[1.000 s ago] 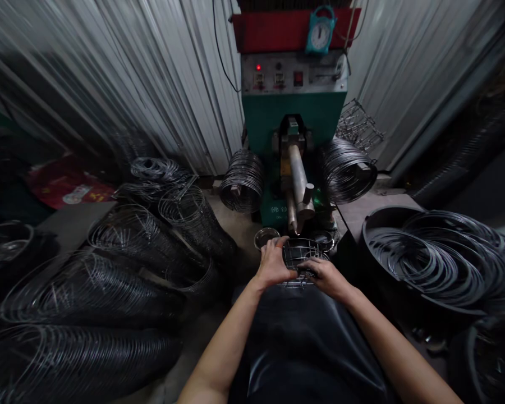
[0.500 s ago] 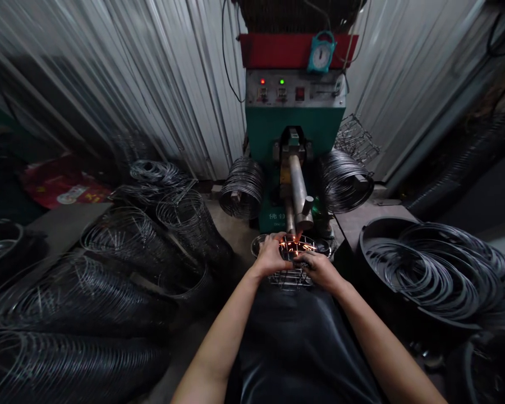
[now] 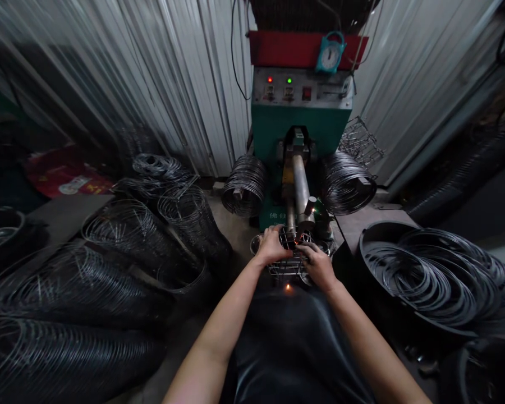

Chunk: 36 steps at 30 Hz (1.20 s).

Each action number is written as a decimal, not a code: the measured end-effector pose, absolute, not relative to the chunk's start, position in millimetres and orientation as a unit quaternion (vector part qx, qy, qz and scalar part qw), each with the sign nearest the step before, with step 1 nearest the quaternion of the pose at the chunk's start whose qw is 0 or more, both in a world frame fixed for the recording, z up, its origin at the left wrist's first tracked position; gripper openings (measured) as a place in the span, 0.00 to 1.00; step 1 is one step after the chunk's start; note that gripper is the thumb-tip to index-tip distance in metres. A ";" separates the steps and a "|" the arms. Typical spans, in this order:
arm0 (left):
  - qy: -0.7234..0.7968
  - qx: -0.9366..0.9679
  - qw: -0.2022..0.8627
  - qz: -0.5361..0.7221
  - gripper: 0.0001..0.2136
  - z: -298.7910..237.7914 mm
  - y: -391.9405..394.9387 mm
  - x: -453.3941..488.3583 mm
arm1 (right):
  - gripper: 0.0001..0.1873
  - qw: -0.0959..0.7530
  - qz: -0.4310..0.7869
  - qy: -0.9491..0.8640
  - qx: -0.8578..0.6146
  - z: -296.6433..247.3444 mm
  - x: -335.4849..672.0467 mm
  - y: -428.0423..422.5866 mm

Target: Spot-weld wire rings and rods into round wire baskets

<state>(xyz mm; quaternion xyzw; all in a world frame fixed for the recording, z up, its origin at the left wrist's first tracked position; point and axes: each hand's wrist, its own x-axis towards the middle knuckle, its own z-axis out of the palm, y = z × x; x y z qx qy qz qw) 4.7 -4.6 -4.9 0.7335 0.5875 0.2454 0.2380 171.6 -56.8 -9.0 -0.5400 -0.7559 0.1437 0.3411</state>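
Corrugated wall point(image 3: 185, 84): pale metal sheeting behind everything, dimly lit.
Wire cylinders point(image 3: 79, 359): dark, crowding the left side in a row, open ends showing, one more upright than the rest.
Spot welder point(image 3: 263, 126): green, standing against the wall; two round lights, red and green, glow near the upper edge of its panel.
Black tub point(image 3: 364, 247): right of the welder, filled with loose wire rings point(image 3: 421, 286) heaped toward its right edge.
Apron point(image 3: 303, 348): dark and glossy, between the forearms.
Floor point(image 3: 229, 219): grey, bare in a strip along the foot of the wall.
Wire coils point(image 3: 244, 185): one at each side edge of the welder, flanking its jutting arm point(image 3: 302, 182).
Wire basket point(image 3: 284, 268): at the tip of that arm, just beyond the apron's upper edge; hands and arm cover part of it.
Left hand point(image 3: 272, 247): gripping the basket's left edge, thumb across the near side.
Right hand point(image 3: 317, 262): fingers closed on the basket's right edge.
Teal dial point(image 3: 330, 55): before the red board point(image 3: 284, 47), near its right end.
Spark point(image 3: 288, 287): orange, just below the basket.
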 end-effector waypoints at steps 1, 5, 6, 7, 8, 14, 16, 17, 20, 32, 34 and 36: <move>0.586 0.734 0.238 0.247 0.41 -5.1 -4.1 4.4 | 0.13 0.384 0.155 -0.726 -0.549 -12.2 173.2 -62.8; 0.584 0.734 0.237 0.252 0.41 -3.9 1.1 3.7 | 0.17 0.474 0.291 -0.566 -0.608 -42.4 188.6 -96.1; 0.586 0.733 0.238 0.252 0.41 -3.4 3.6 3.8 | 0.17 0.473 0.324 -0.537 -0.619 -54.0 193.7 -105.9; 0.589 0.729 0.239 0.253 0.41 -2.9 6.5 4.0 | 0.18 0.469 0.345 -0.519 -0.626 -66.6 198.9 -116.1; 0.592 0.726 0.241 0.252 0.41 -2.7 9.5 4.3 | 0.18 0.463 0.350 -0.512 -0.633 -79.5 203.7 -126.5; 0.593 0.722 0.250 0.252 0.42 -2.9 19.6 8.2 | 0.13 0.471 0.307 -0.492 -0.665 -126.9 219.2 -169.0; 0.592 0.722 0.253 0.253 0.43 -1.6 20.0 7.1 | 0.13 0.531 0.352 -0.407 -0.654 -125.0 222.4 -166.9; 0.588 0.722 0.261 0.254 0.44 -1.5 20.2 4.4 | 0.14 0.561 0.387 -0.353 -0.641 -121.9 224.6 -163.6; 0.553 0.709 0.328 0.292 0.48 -9.2 20.7 -17.3 | 0.16 0.602 0.513 -0.194 -0.580 -110.6 233.7 -154.2; 0.523 0.558 0.489 0.420 0.29 -49.9 18.2 -57.3 | 0.12 0.541 0.639 -0.156 -0.525 -83.3 243.7 -124.5; 0.524 0.572 0.464 0.427 0.25 -36.2 30.9 -48.1 | 0.14 0.535 0.602 -0.243 -0.541 -59.8 238.6 -94.5; 0.527 0.604 0.433 0.413 0.21 -24.9 45.5 -42.2 | 0.16 0.522 0.528 -0.350 -0.571 -33.1 231.8 -56.1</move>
